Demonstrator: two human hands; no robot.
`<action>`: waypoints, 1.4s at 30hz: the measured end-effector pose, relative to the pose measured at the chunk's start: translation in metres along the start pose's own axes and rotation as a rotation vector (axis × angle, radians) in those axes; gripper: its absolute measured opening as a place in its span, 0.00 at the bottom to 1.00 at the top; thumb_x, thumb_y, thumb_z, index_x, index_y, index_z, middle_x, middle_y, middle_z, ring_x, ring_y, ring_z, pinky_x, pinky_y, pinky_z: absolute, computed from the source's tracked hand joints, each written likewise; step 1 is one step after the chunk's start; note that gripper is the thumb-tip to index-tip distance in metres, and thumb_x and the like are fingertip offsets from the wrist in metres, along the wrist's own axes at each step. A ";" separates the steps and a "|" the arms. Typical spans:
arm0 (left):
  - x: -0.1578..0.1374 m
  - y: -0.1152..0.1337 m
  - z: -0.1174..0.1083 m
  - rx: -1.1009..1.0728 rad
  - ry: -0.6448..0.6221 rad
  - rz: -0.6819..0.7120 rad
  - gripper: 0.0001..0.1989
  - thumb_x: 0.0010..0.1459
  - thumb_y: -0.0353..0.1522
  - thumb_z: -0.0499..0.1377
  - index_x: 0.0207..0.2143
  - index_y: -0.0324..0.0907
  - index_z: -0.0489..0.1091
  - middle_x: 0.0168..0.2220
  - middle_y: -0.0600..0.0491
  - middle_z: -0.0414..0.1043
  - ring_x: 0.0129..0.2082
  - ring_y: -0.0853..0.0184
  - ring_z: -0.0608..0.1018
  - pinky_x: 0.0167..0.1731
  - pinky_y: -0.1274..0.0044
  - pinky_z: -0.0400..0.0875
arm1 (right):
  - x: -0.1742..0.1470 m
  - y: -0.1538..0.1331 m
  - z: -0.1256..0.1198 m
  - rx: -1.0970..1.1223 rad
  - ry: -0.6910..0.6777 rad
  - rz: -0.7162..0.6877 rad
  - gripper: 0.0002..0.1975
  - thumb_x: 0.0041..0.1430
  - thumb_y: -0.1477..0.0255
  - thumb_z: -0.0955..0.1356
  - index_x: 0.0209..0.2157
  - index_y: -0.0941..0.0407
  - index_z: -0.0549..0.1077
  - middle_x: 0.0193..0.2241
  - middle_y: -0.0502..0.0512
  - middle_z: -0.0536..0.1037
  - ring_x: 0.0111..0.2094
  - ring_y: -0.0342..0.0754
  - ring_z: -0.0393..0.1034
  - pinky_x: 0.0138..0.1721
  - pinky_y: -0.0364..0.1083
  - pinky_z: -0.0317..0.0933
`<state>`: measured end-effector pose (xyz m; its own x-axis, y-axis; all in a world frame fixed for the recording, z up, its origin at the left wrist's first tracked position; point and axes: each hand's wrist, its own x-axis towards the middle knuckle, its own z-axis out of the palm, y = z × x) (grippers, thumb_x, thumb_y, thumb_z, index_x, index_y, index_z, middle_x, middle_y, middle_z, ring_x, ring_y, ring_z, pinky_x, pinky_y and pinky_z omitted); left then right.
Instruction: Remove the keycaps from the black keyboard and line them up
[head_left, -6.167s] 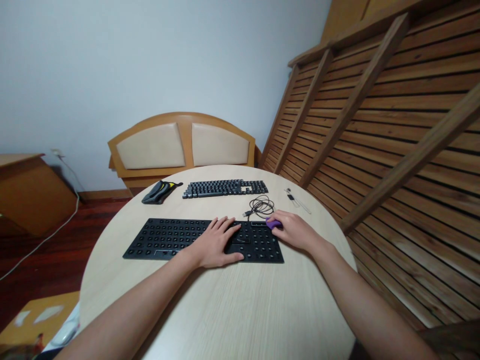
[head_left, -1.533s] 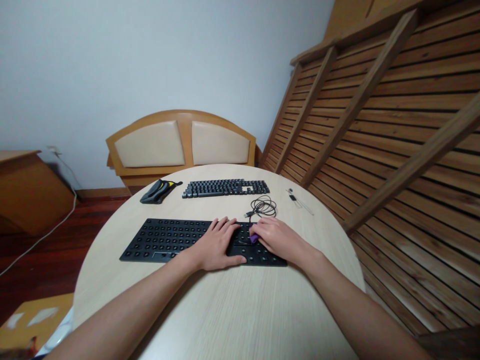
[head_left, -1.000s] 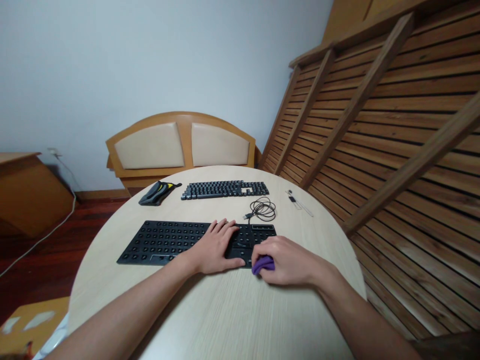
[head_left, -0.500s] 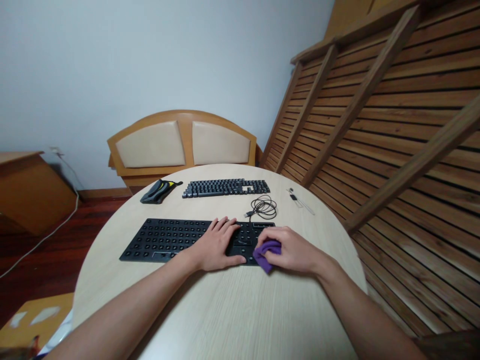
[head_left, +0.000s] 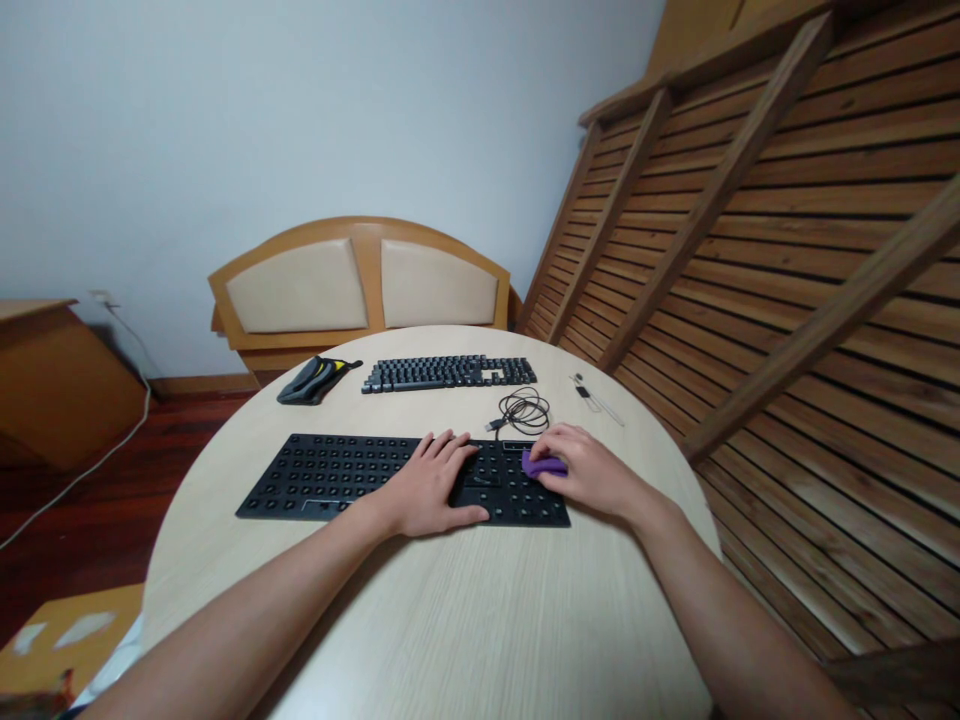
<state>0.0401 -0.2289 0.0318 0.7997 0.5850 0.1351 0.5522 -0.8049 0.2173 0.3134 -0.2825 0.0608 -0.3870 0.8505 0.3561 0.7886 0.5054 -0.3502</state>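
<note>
A black keyboard base (head_left: 337,470) without its keycaps lies flat on the round table (head_left: 450,620). My left hand (head_left: 431,490) rests on it right of the middle, fingers spread and pointing away from me. Bunched in the closed fingers of my right hand (head_left: 585,470) is a purple cloth (head_left: 544,466), which meets the upper right part of the base. Behind the base, a coiled black USB cable (head_left: 525,410) lies on the tabletop. Farther back sit the removed black keycaps (head_left: 442,372), laid out in keyboard order with a small gap toward the right.
A grey, black and yellow folded cloth item (head_left: 316,380) lies at the table's back left. Small thin tools (head_left: 596,400) are at the back right. A slatted wooden frame (head_left: 750,250) leans along the right side. A headboard (head_left: 367,275) stands beyond the table.
My right hand has moved the purple cloth from the base's lower right edge up and away from me, uncovering the lower right corner. My left hand has stayed in place on the base.
</note>
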 end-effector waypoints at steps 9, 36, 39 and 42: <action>0.000 0.000 0.000 -0.013 0.005 0.005 0.44 0.55 0.62 0.49 0.64 0.41 0.54 0.68 0.39 0.49 0.68 0.45 0.51 0.65 0.54 0.44 | -0.002 0.005 0.000 0.114 -0.097 0.064 0.04 0.54 0.76 0.70 0.34 0.55 0.73 0.40 0.54 0.75 0.42 0.49 0.69 0.44 0.47 0.61; -0.001 -0.002 0.002 -0.014 0.019 0.010 0.44 0.55 0.61 0.50 0.64 0.43 0.54 0.68 0.41 0.50 0.68 0.46 0.53 0.64 0.54 0.44 | 0.002 0.008 0.009 -0.001 -0.056 -0.032 0.14 0.63 0.81 0.62 0.45 0.53 0.75 0.44 0.56 0.76 0.47 0.50 0.68 0.50 0.52 0.63; -0.001 -0.001 0.000 -0.010 0.007 0.003 0.44 0.55 0.61 0.50 0.64 0.42 0.54 0.68 0.41 0.49 0.68 0.46 0.52 0.65 0.54 0.44 | -0.005 0.016 0.000 0.042 -0.066 0.011 0.14 0.63 0.82 0.62 0.43 0.55 0.75 0.42 0.56 0.76 0.46 0.49 0.69 0.49 0.52 0.63; 0.000 0.000 -0.001 -0.003 -0.007 0.001 0.45 0.56 0.61 0.49 0.64 0.40 0.54 0.69 0.40 0.49 0.68 0.46 0.52 0.65 0.55 0.44 | -0.008 0.022 -0.004 0.044 -0.049 0.035 0.14 0.62 0.82 0.61 0.43 0.55 0.75 0.41 0.56 0.75 0.44 0.49 0.69 0.48 0.51 0.64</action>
<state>0.0394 -0.2287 0.0332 0.8020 0.5833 0.1287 0.5505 -0.8054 0.2197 0.3361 -0.2792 0.0537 -0.3828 0.8736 0.3006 0.7807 0.4799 -0.4003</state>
